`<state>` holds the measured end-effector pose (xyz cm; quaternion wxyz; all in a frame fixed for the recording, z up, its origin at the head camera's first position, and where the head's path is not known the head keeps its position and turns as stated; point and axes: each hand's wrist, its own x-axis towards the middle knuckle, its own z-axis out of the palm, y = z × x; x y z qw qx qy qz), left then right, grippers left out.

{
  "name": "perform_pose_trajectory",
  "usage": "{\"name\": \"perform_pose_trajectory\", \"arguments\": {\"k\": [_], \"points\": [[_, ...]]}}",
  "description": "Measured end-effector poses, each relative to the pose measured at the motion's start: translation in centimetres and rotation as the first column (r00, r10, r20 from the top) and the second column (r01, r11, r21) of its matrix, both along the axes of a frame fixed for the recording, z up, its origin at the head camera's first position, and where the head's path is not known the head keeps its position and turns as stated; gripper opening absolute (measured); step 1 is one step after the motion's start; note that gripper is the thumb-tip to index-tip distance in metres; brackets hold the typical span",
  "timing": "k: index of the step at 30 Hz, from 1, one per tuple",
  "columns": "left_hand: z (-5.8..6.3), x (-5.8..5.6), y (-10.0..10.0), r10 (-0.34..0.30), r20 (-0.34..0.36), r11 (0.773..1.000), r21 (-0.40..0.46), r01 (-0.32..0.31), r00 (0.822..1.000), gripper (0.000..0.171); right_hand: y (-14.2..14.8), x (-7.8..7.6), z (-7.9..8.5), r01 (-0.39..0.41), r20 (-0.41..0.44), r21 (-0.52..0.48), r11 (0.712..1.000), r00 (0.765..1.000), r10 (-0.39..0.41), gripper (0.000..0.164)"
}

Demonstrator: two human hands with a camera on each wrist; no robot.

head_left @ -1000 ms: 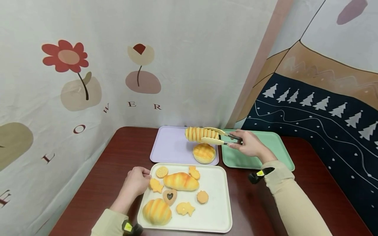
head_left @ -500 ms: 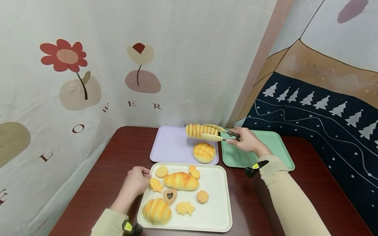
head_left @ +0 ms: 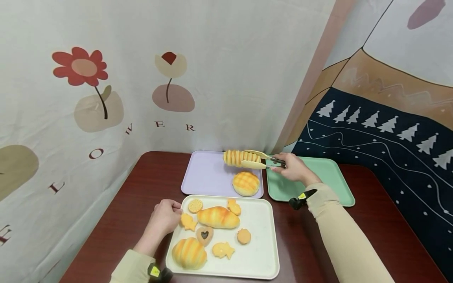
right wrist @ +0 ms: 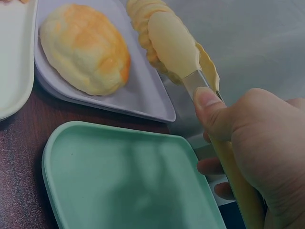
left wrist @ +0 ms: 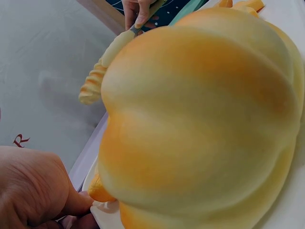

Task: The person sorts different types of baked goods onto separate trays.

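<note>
My right hand [head_left: 295, 169] grips a pair of tongs [head_left: 255, 165] with cream tips, the thumb along one arm in the right wrist view. Between the tips is a ridged, striped bread roll [head_left: 232, 158], over the back right of the lilac tray [head_left: 203, 173]. A round bun [head_left: 245, 184] sits on that tray just in front of it. My left hand [head_left: 165, 216] pinches the left edge of the white tray [head_left: 260, 251] between thumb and fingers. A plump striped bun [left wrist: 200, 124] on the white tray fills much of the left wrist view.
The white tray also bears a long bread roll [head_left: 218, 217], a heart cookie [head_left: 205, 236], a fish cookie [head_left: 223, 250] and several other small cookies. A green tray [head_left: 329, 181] lies under my right forearm's reach. A printed curtain [head_left: 226, 78] hangs behind the table [head_left: 141, 184].
My right hand and wrist have shifted slightly left and away from me, and the tongs with the ridged roll have risen a little in view. My left hand stays at the tray edge.
</note>
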<state>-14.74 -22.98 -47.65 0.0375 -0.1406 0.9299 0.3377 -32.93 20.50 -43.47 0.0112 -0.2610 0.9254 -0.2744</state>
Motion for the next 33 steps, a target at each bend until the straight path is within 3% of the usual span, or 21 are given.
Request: {"name": "perform_pose_trajectory", "arguments": {"k": [21, 33], "points": [[0.0, 0.0, 0.0, -0.003, -0.011, 1.0, -0.011, 0.003, 1.0, 0.01, 0.0, -1.2, -1.4, 0.015, 0.029, 0.072, 0.997, 0.999, -0.018, 0.05], [-0.1, 0.0, 0.0, -0.002, -0.015, 1.0, -0.01, 0.002, 1.0, 0.01, 0.2, -1.7, -2.3, 0.021, 0.054, 0.056, 0.998, 0.998, -0.024, 0.053]]}}
